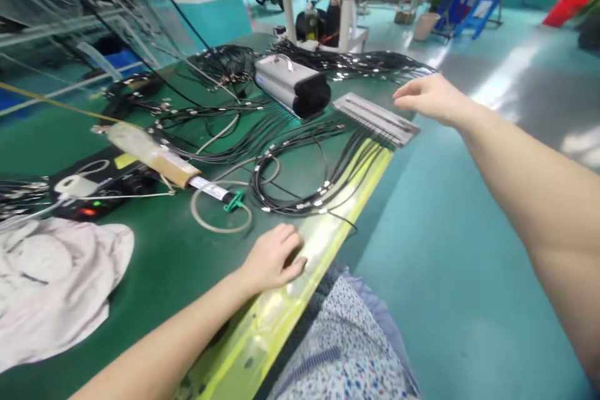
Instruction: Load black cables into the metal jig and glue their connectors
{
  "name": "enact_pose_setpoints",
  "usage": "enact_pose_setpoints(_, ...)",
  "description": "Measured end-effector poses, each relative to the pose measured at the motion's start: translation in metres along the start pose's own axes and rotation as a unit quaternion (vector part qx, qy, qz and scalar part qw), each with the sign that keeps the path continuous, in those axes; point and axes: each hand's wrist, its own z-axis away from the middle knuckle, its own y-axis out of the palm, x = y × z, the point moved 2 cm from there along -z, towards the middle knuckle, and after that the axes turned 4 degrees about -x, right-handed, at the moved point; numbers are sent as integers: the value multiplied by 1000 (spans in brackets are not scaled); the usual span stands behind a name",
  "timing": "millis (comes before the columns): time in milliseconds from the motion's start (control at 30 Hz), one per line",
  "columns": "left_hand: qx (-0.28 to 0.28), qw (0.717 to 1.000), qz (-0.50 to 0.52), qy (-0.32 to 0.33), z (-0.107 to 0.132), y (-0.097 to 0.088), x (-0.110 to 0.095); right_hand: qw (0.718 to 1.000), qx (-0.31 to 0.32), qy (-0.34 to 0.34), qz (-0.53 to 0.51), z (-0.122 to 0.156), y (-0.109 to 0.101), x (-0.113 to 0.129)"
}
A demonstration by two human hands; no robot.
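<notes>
My left hand [274,257] rests on the green table [164,262] near its yellow front edge, fingers loosely curled, with nothing in it. A coil of black cables [300,184] with silver connectors lies just beyond it. My right hand [429,99] reaches out in the air past the table's right edge, fingers held together and slightly bent, empty. It is close to a flat grey metal comb fixture [377,119] that holds cable ends. A grey and black box-shaped device [293,84] sits behind the fixture.
A tool wrapped in plastic with a brown handle [154,156] lies left of centre, beside a beige cord loop [220,215]. A white cloth [51,287] lies at the near left. More cable bundles [365,64] crowd the back. Teal floor lies to the right.
</notes>
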Motion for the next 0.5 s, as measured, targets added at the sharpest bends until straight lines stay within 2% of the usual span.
enact_pose_setpoints(67,26,999,-44,7,-1,-1,-4,999,24,20,-4,31,-12,-18)
enact_pose_setpoints(133,54,995,-80,26,-4,-2,-9,999,42,27,-11,49,-18,-31)
enact_pose_setpoints(200,75,990,-105,59,-7,-5,-14,997,62,37,-26,55,-15,-43)
enact_pose_setpoints(267,73,986,-116,90,-9,-6,-17,994,85,45,-47,48,-5,-52)
enact_pose_setpoints(367,16,989,-110,94,-4,2,-14,992,102,36,-63,14,14,-56)
enact_pose_setpoints(433,-28,990,-108,92,3,12,-9,994,90,18,-58,-26,27,-50)
enact_pose_setpoints(500,-94,976,-156,119,9,20,-4,996,73,2,-48,-78,42,-38)
